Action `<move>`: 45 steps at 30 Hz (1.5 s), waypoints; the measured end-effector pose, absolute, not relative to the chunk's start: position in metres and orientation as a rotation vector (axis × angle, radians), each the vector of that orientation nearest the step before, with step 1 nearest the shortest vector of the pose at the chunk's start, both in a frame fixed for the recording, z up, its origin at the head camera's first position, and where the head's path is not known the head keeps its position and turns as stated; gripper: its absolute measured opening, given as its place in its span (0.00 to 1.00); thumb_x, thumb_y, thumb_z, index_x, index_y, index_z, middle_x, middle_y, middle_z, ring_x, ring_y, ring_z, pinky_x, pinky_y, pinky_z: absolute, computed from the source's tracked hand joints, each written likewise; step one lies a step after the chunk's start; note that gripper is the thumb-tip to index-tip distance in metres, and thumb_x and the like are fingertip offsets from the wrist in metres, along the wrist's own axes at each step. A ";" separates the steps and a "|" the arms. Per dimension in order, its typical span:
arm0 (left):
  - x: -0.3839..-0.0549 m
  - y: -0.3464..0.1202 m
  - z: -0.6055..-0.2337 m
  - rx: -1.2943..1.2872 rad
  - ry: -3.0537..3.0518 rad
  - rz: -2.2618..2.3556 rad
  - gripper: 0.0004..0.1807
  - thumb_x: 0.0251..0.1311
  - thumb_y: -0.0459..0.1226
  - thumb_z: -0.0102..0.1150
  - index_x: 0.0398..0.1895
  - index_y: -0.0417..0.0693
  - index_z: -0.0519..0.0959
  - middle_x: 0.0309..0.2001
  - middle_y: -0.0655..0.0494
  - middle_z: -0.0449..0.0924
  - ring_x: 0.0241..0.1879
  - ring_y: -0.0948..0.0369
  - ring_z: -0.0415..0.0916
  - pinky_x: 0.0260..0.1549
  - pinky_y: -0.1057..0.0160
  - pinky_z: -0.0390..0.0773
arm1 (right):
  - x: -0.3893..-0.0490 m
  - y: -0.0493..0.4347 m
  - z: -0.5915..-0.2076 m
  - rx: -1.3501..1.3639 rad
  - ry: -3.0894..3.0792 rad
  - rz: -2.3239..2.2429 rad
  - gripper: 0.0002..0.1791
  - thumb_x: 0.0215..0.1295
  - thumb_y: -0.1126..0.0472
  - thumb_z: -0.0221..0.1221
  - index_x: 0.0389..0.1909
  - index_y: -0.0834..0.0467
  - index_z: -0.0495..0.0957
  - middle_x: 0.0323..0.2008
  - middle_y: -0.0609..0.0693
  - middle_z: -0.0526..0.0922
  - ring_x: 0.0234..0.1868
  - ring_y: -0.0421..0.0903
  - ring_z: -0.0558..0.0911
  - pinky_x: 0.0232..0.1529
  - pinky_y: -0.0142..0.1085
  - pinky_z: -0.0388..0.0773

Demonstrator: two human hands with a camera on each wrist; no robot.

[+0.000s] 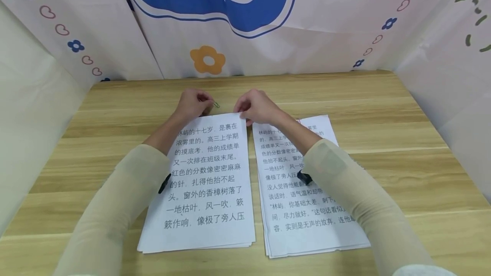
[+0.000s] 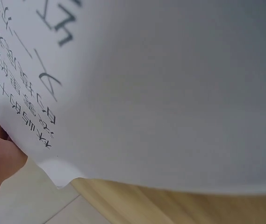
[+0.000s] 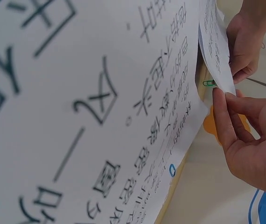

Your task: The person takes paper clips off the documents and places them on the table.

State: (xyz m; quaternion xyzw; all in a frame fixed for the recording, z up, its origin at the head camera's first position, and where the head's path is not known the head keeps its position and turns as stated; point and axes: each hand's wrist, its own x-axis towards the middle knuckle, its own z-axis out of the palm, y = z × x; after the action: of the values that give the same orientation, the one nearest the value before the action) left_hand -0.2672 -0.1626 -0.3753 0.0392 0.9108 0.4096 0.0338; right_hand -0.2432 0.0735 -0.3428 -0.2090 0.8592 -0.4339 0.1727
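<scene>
A stack of printed sheets [image 1: 207, 182] lies on the left. My right hand [image 1: 258, 106] pinches its top right corner between thumb and fingers; the right wrist view shows that corner raised. Close to the stack's top edge, my left hand [image 1: 194, 102] has thumb and index finger bent together, with a small green paper clip [image 1: 216, 104] sticking out at their tips. In the right wrist view the green clip shows beside the sheets' edge, and the paper hides the left fingertips. Sheets fill most of the left wrist view, with part of the left hand [image 2: 2, 156] at the edge.
A second printed stack [image 1: 307, 242] lies to the right, partly under my right forearm. A blue clip [image 3: 172, 170] sits at its top edge. The wooden table [image 1: 406, 173] meets a white decorated backdrop [image 1: 318, 50] behind the hands.
</scene>
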 end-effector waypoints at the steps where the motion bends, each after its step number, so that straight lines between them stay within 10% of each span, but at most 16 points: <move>1: -0.268 -0.162 -0.375 0.115 2.805 1.257 0.07 0.72 0.30 0.59 0.46 0.36 0.84 0.42 0.42 0.82 0.37 0.55 0.77 0.33 0.69 0.78 | -0.243 0.073 -0.343 -0.593 2.438 -1.231 0.10 0.66 0.77 0.62 0.44 0.65 0.86 0.39 0.58 0.85 0.39 0.51 0.85 0.37 0.39 0.87; 45: -0.269 -0.164 -0.378 0.132 2.853 1.136 0.06 0.70 0.32 0.63 0.42 0.37 0.86 0.35 0.46 0.79 0.35 0.56 0.71 0.33 0.62 0.70 | -0.244 0.071 -0.341 -0.593 2.460 -1.203 0.09 0.68 0.76 0.62 0.44 0.64 0.87 0.39 0.57 0.85 0.39 0.50 0.84 0.35 0.35 0.86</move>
State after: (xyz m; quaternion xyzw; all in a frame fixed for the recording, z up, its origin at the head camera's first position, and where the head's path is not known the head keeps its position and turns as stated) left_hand -0.2694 -0.1642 -0.3777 0.0428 0.9277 0.3693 0.0341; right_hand -0.2438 0.0715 -0.3408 -0.2085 0.8653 -0.4231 0.1693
